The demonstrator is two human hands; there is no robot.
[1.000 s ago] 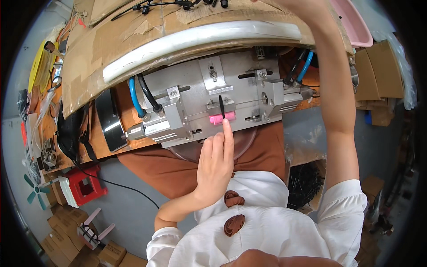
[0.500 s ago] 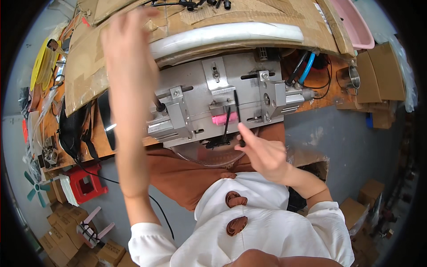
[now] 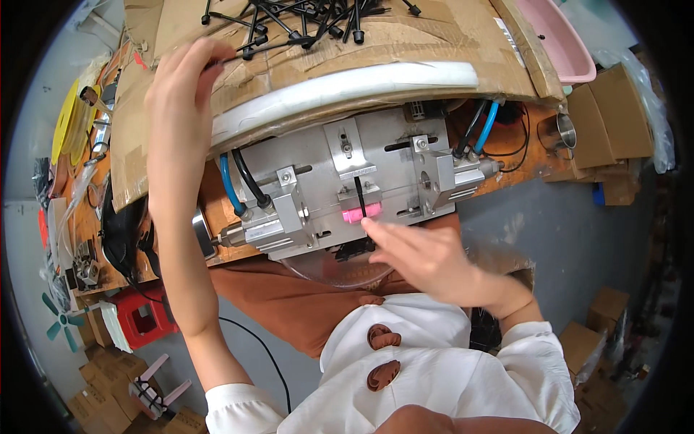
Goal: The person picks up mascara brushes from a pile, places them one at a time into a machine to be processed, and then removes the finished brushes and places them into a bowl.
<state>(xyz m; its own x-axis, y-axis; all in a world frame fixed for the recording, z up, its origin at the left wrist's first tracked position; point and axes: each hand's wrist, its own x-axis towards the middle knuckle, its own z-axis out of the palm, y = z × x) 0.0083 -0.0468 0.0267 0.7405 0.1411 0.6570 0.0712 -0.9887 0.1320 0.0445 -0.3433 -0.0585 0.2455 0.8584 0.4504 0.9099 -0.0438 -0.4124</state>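
My left hand [image 3: 181,98] is at the left edge of the pile on the cardboard, its fingertips pinched on the end of a thin black rod [image 3: 278,48]. Other black rods with thick knobbed ends [image 3: 358,35] lie there in a tangle. Below, my right hand [image 3: 426,264], slightly blurred, has its fingertips closed at the lower end of another black rod [image 3: 361,195]. That rod's upper end meets the metal block [image 3: 358,168] in the middle of the metal fixture [image 3: 311,130]. Behind the rod sits a pink piece [image 3: 352,215].
A white padded strip [image 3: 347,87] runs along the cardboard's [image 3: 441,36] near edge. Metal side blocks with cylinders [image 3: 278,228] flank the fixture, with blue hoses [image 3: 230,184] beside them. A clear curved tray [image 3: 325,271] hangs below. To the right are a metal cup [image 3: 565,132] and a pink basin [image 3: 560,43].
My left hand has moved slightly left and down, onto a rod in the pile. My right hand has shifted left, bringing its rod to the middle block. The view has tilted toward the pile.
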